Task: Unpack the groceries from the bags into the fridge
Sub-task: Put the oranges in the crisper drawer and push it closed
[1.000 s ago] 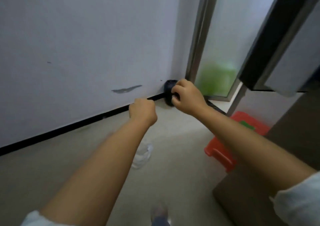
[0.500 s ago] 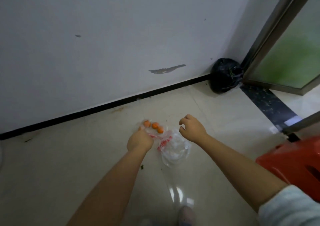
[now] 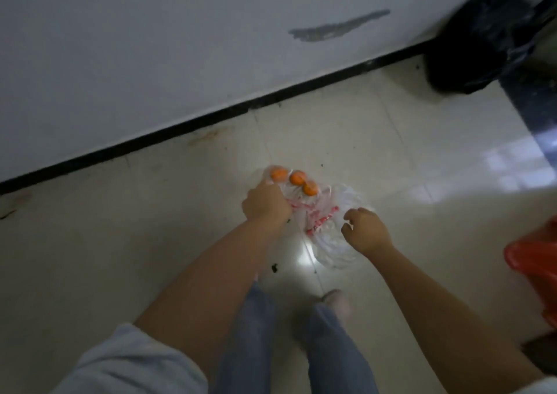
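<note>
Head cam looks down at a clear plastic bag (image 3: pixel 327 231) on the floor (image 3: pixel 120 243). Left hand (image 3: pixel 266 203) is curled tight, gripping the bag's near-left edge. Right hand (image 3: pixel 364 231) hovers over the bag's right side, fingers loosely bent; can't tell if they're touching plastic. Three oranges (image 3: pixel 297 179) sit inside at the bag's far end, just beyond the left knuckles. It's all blurry.

The left hand (image 3: pixel 265 203) grips a clear plastic bag (image 3: pixel 325 221) holding three oranges (image 3: pixel 297 179) on the floor (image 3: pixel 120 243); the right hand (image 3: pixel 366 231) hovers, fingers loosely curled.
</note>
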The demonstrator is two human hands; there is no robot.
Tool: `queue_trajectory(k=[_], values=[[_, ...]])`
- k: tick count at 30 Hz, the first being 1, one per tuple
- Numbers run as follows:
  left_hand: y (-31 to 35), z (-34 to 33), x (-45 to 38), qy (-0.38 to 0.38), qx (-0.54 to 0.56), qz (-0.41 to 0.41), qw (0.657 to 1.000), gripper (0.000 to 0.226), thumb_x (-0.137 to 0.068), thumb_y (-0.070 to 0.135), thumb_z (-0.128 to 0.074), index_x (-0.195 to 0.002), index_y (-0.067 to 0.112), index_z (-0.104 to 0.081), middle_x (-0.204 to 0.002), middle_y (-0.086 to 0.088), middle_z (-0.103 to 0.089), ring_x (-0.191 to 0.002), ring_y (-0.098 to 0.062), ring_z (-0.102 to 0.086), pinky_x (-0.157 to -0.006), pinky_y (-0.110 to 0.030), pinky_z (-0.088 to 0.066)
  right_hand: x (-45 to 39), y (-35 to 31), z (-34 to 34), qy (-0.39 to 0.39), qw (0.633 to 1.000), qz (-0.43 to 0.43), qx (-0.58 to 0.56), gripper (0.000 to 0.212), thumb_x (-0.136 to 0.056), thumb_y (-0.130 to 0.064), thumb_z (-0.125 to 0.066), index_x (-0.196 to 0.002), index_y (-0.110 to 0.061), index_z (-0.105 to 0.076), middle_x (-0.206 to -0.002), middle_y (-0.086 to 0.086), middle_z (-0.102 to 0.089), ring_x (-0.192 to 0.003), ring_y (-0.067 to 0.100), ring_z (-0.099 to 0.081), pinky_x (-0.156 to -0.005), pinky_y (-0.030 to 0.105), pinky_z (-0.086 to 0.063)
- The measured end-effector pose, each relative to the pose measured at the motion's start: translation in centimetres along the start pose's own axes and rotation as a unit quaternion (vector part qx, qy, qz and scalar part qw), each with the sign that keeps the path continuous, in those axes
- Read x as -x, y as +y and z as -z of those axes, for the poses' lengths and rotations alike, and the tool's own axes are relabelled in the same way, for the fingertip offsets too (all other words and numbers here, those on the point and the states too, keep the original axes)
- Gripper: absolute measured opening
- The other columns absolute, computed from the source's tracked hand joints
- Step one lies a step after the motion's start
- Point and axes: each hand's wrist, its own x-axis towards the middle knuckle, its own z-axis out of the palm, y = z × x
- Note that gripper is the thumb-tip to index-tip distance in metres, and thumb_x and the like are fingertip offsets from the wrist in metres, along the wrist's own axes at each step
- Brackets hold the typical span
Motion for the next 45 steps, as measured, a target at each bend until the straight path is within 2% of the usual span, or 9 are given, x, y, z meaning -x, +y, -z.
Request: queue_trajectory(k=[8,14,18,21,24,27,32,39,45], values=[[-0.7,-12.2,-18.4,-0.026,-0.098,-0.046,0.994,0.029,-0.095,0.02,-0.044,-0.117,0.015,-0.063,-0.124,-0.009,-0.06,-0.118,-0.029,-0.055,-0.092,-0.035,-0.046,-18.4,1.9,-11.6,0.007,1.0,-0.017,0.006,0.029,-0.088,-0.013,-0.048,-0.111,-0.003,-0.063,-0.11,0.018,-0.065,-0.106,0.033,-0.055,-0.086,0.035,-0.047],[-0.7,-22.6,-28.6,0.017,-0.166,-0.111,0.98,0.029,-0.094,0.013,-0.044,-0.119,0.011,-0.059,-0.123,-0.011,-0.059,-0.116,-0.029,-0.054,-0.086,-0.034,-0.043,-29.9,5.4,-19.5,-0.031,0.999,0.014,-0.02,0.043,-0.087,0.007,-0.044,-0.126,-0.007,-0.055,-0.132,0.016,-0.052,-0.121,0.029,-0.049,-0.104,0.03,-0.037],[-0.7,-28.0,-35.3,0.052,-0.226,-0.215,0.949,0.046,-0.096,0.01,-0.037,-0.141,0.015,-0.039,-0.143,-0.011,-0.043,-0.132,-0.029,-0.04,-0.105,-0.04,-0.037,-36.5,7.5,-23.8,-0.045,0.993,0.108,0.026,0.038,-0.094,-0.007,-0.039,-0.13,-0.011,-0.05,-0.139,0.012,-0.045,-0.122,0.028,-0.046,-0.103,0.031,-0.035],[0.0,-30.6,-38.6,0.018,-0.283,-0.281,0.917,0.036,-0.095,0.007,-0.039,-0.127,0.007,-0.054,-0.138,-0.015,-0.048,-0.125,-0.032,-0.049,-0.097,-0.042,-0.045,-40.0,8.8,-26.2,-0.025,0.987,0.146,0.064,0.034,-0.096,-0.016,-0.039,-0.13,-0.013,-0.047,-0.142,0.008,-0.04,-0.123,0.026,-0.043,-0.1,0.033,-0.037],[0.8,-31.9,-40.2,0.01,-0.301,-0.302,0.905,0.032,-0.095,0.009,-0.043,-0.125,0.004,-0.052,-0.13,-0.016,-0.052,-0.119,-0.033,-0.054,-0.09,-0.041,-0.048,-41.6,9.9,-27.0,0.009,0.986,0.127,0.112,0.057,-0.091,-0.024,-0.052,-0.142,-0.015,-0.029,-0.15,0.006,-0.024,-0.132,0.028,-0.03,-0.102,0.041,-0.042],[1.3,-31.9,-41.4,0.023,-0.244,-0.278,0.929,0.042,-0.094,0.018,-0.049,-0.133,0.005,-0.039,-0.135,-0.017,-0.046,-0.124,-0.033,-0.048,-0.096,-0.04,-0.045,-42.1,9.9,-26.3,0.016,0.988,0.086,0.127,0.074,-0.084,-0.032,-0.062,-0.145,-0.02,-0.021,-0.149,0.01,-0.021,-0.129,0.032,-0.034,-0.1,0.044,-0.045],[2.9,-32.0,-42.5,0.0,-0.186,-0.255,0.949,0.045,-0.093,0.016,-0.049,-0.136,0.009,-0.037,-0.138,-0.016,-0.044,-0.126,-0.032,-0.047,-0.098,-0.039,-0.044,-43.1,8.9,-25.9,-0.033,0.991,0.052,0.117,0.059,-0.094,-0.046,-0.04,-0.144,-0.02,-0.025,-0.141,0.014,-0.034,-0.127,0.033,-0.038,-0.102,0.044,-0.041],[3.6,-33.0,-45.2,-0.007,-0.229,-0.269,0.935,0.07,-0.083,0.037,-0.063,-0.142,0.017,-0.03,-0.143,-0.014,-0.042,-0.13,-0.033,-0.041,-0.102,-0.041,-0.04,-42.4,8.4,-27.1,0.032,0.993,0.015,0.113,0.057,-0.079,-0.045,-0.063,-0.124,-0.012,-0.053,-0.138,0.01,-0.03,-0.128,0.027,-0.03,-0.099,0.042,-0.039],[3.3,-33.3,-45.6,0.011,-0.27,-0.311,0.911,0.078,-0.08,0.043,-0.064,-0.145,0.023,-0.026,-0.145,-0.01,-0.038,-0.132,-0.031,-0.035,-0.102,-0.04,-0.038,-39.8,9.3,-29.8,0.056,0.994,0.017,0.096,0.065,-0.086,-0.042,-0.056,-0.138,-0.015,-0.028,-0.134,0.015,-0.033,-0.123,0.034,-0.037,-0.098,0.039,-0.041]])
